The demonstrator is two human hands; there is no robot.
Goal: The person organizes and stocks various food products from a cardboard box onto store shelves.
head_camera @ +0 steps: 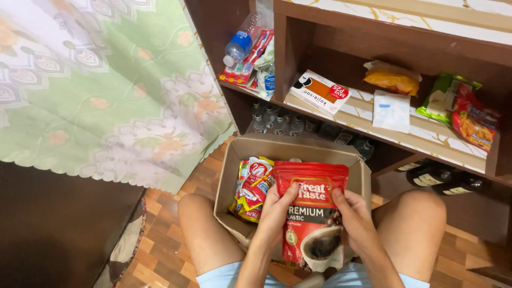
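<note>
- Left hand and right hand are both clamped on a red coffee pouch, one at each side edge, upright over the cardboard box between the knees.
- Judgement: a two-sided grip keeps the pouch from sagging; best lifted straight, clear of the box wall.
- Box holds red and yellow sachets at its left; the rest is hidden, possibly more packets.
- Shelf holds a flat carton and snack bags.
</note>
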